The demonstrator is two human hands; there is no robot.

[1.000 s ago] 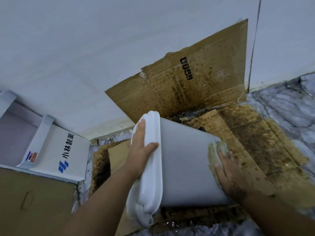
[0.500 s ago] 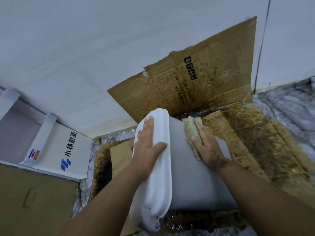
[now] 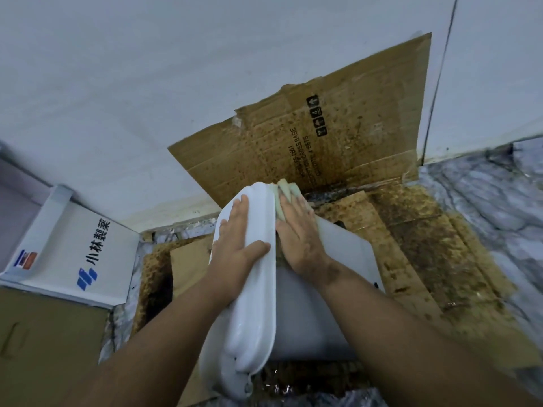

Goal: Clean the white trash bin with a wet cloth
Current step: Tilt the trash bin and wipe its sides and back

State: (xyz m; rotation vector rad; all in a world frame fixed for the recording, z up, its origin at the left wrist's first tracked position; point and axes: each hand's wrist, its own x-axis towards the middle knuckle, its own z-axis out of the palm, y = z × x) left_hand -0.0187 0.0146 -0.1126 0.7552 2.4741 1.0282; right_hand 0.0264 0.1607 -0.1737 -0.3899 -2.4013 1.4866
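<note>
The white trash bin [image 3: 320,312] lies on its side on stained cardboard, its glossy lid [image 3: 249,312] facing left. My left hand [image 3: 235,245] rests flat on the lid, fingers straight, thumb hooked over the lid's right edge. My right hand [image 3: 299,233] presses the pale greenish cloth [image 3: 286,190] flat against the bin's upper side, right beside the lid's rim. Most of the cloth is hidden under the palm; only its far end shows past the fingertips.
A soiled cardboard sheet [image 3: 323,136] leans on the white wall behind the bin. More stained cardboard [image 3: 426,259] covers the marble floor. A white box with blue print [image 3: 76,248] stands at the left, brown cardboard [image 3: 44,348] below it.
My right hand has slid the cloth along the bin's side from its bottom end up to the lid's rim. The left hand has stayed on the lid.
</note>
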